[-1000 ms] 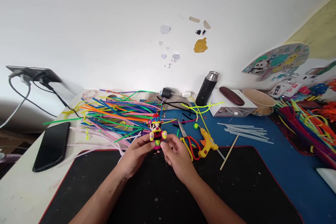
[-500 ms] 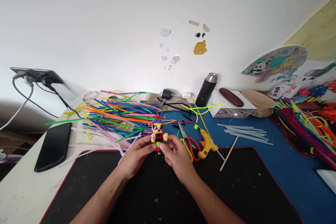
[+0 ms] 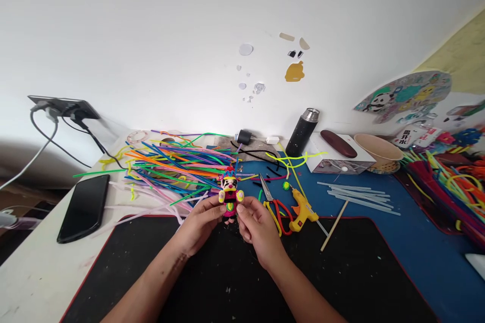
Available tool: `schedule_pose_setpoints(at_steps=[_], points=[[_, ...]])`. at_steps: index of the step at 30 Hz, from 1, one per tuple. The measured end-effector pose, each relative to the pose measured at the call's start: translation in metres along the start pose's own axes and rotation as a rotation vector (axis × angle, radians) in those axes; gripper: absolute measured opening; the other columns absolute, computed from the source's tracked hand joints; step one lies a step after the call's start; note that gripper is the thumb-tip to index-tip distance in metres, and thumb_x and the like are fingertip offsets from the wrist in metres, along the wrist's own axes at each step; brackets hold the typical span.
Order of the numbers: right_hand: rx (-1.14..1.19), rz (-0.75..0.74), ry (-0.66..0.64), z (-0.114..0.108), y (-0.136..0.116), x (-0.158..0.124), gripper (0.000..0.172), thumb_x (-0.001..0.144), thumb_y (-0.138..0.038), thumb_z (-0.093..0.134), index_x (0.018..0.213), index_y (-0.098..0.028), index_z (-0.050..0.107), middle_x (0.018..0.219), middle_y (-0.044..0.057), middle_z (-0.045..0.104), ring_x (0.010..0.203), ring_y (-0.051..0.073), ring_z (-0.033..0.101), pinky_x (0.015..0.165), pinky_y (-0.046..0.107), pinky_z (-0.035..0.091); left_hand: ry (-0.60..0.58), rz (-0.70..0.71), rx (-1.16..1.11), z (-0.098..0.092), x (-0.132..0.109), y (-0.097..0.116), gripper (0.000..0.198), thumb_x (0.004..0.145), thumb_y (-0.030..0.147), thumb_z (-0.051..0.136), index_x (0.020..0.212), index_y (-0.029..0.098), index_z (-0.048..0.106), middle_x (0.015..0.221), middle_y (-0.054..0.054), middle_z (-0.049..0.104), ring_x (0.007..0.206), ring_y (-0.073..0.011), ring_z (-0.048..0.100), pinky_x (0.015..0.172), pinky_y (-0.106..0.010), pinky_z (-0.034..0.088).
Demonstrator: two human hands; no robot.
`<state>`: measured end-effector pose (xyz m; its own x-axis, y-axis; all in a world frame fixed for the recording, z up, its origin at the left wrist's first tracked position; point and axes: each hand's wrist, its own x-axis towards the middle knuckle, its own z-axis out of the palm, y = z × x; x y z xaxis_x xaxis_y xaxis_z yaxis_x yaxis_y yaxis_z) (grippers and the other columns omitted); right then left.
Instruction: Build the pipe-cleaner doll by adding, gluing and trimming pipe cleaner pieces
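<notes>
A small colourful doll (image 3: 229, 194) with a blue and red hat, a white face and a magenta body is held upright above the black mat's far edge. My left hand (image 3: 204, 219) pinches its left side between thumb and fingers. On the other side, my right hand (image 3: 255, 224) grips it the same way, thumb near the green and yellow piece at its belly. Just right of my right hand lie scissors (image 3: 275, 207) with red and yellow handles, and a yellow glue gun (image 3: 302, 212). Behind the doll spreads a pile of coloured pipe cleaners (image 3: 178, 161).
A black phone (image 3: 85, 207) lies at left. Glue sticks (image 3: 359, 196) and a wooden stick (image 3: 334, 226) are on the right. Along the wall stand a black flask (image 3: 302, 132), a white box (image 3: 337, 161) and a bowl (image 3: 379, 149). More pipe cleaners (image 3: 443, 181) fill the far right.
Both thumbs have shifted outward from the doll's front, so more of its belly and lower body shows. The whole view has swung slightly left.
</notes>
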<state>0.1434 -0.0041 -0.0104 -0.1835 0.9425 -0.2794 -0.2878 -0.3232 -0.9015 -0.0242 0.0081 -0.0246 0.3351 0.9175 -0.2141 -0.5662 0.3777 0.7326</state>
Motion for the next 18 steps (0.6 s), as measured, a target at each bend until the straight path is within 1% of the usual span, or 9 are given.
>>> schedule_pose_setpoints(at_steps=[4, 7, 14, 18], points=[[0.000, -0.003, -0.003, 0.0012, 0.0002, 0.0005, 0.049, 0.080, -0.061, 0.084, 0.097, -0.021, 0.062, 0.059, -0.010, 0.049, 0.041, 0.004, 0.030, 0.040, 0.019, 0.016, -0.005, -0.001, -0.004, -0.0023, 0.0002, -0.0016, 0.020, 0.083, 0.024, 0.087, 0.102, 0.018, 0.086, 0.099, -0.011, 0.081, 0.084, -0.0206, 0.069, 0.076, -0.030, 0.050], [-0.001, 0.000, -0.005, 0.0015, -0.0004, 0.0006, 0.048, 0.080, -0.061, 0.083, 0.097, -0.021, 0.062, 0.059, -0.010, 0.049, 0.041, 0.005, 0.030, 0.040, 0.019, 0.015, -0.003, 0.001, -0.011, -0.0024, 0.0008, -0.0016, 0.018, 0.083, 0.023, 0.087, 0.100, 0.019, 0.085, 0.098, -0.010, 0.082, 0.084, -0.0205, 0.069, 0.076, -0.030, 0.050], [0.007, 0.008, 0.038, -0.0010, -0.0007, -0.0008, 0.047, 0.081, -0.061, 0.082, 0.097, -0.020, 0.065, 0.058, -0.009, 0.048, 0.042, 0.005, 0.031, 0.041, 0.019, 0.017, 0.032, -0.021, -0.045, 0.0013, 0.0006, 0.0039, 0.021, 0.074, 0.028, 0.093, 0.090, 0.016, 0.086, 0.086, -0.010, 0.080, 0.074, -0.0180, 0.066, 0.074, -0.030, 0.052], [0.016, 0.002, 0.047, -0.0003, -0.0027, 0.0005, 0.047, 0.081, -0.060, 0.083, 0.094, -0.020, 0.065, 0.058, -0.009, 0.047, 0.043, 0.005, 0.031, 0.041, 0.019, 0.016, 0.054, -0.028, -0.042, 0.0003, 0.0008, 0.0035, 0.022, 0.074, 0.028, 0.093, 0.091, 0.016, 0.086, 0.086, -0.010, 0.080, 0.074, -0.0187, 0.067, 0.074, -0.031, 0.053]])
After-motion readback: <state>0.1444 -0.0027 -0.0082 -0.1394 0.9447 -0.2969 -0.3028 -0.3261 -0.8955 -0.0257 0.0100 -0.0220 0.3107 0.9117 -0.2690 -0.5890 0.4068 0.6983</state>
